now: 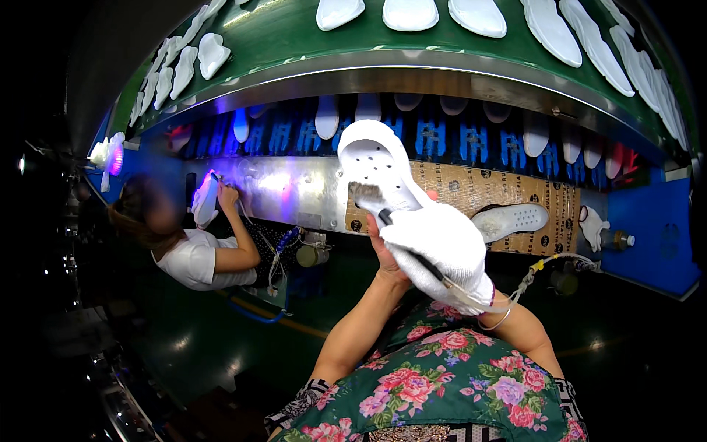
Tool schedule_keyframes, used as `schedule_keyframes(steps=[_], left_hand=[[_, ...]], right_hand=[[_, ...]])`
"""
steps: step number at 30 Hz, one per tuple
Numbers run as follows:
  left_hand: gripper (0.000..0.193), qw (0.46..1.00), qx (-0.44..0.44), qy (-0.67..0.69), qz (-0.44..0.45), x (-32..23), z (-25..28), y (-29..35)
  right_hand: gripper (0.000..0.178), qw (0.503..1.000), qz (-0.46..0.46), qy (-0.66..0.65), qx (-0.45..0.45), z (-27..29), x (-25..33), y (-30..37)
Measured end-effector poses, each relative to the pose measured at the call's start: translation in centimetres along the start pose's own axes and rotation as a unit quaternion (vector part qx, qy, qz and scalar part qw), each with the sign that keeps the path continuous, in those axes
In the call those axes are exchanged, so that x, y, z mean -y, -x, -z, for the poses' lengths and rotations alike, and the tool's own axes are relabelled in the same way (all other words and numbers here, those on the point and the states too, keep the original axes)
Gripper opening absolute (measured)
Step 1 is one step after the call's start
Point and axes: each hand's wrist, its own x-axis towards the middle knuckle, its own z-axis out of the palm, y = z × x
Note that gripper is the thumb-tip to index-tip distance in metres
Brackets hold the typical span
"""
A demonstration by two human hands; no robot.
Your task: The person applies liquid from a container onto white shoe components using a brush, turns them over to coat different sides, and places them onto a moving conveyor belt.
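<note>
My left hand [386, 250] is bare and holds a white shoe sole [377, 166] from underneath, tilted up in front of me. My right hand [440, 247] wears a white glove and grips a black-handled brush [368, 197], its bristles resting on the lower part of the sole. A thin tube [545, 264] runs off to the right from the brush's handle.
A second white sole [509, 219] lies on the metal shelf [294, 188] to the right. Above, a green conveyor belt [294, 33] carries several white soles. At left a co-worker [195, 247] holds another white sole under purple light. A small bottle [617, 240] stands at right.
</note>
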Motion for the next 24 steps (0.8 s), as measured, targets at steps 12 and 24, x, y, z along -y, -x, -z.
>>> schedule_keyframes(steps=[12, 24], left_hand=[[0.096, 0.982, -0.070, -0.167, -0.048, -2.1, -0.2, -1.4], [0.102, 0.994, -0.016, -0.103, -0.021, -2.8, -2.7, -2.9]], right_hand=[[0.019, 0.996, -0.005, -0.087, 0.026, 0.2, -1.1, 0.0], [0.018, 0.958, -0.180, -0.215, 0.062, 0.7, -1.6, 1.2]])
